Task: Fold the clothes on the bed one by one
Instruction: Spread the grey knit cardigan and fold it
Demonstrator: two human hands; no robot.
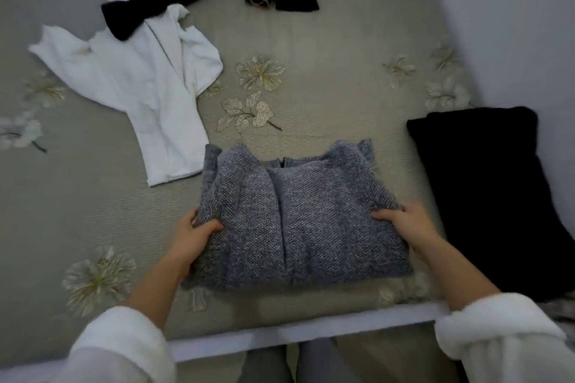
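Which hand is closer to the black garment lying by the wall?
Right. The right hand grips the grey sweater on the side next to the black garment, apart from it; the left hand grips the opposite side, with the sweater between.

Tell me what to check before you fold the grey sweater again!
1. Grip of left hand on the grey knit sweater, left edge: ok.
2. Grip of right hand on its right edge: ok.
3. Both sides folded in, meeting at the middle: ok.
4. Bare bed beyond the sweater: ok.
5. Gap between white shirt and the sweater's corner: cannot tell.
6. Gap to the black folded garment: ok.
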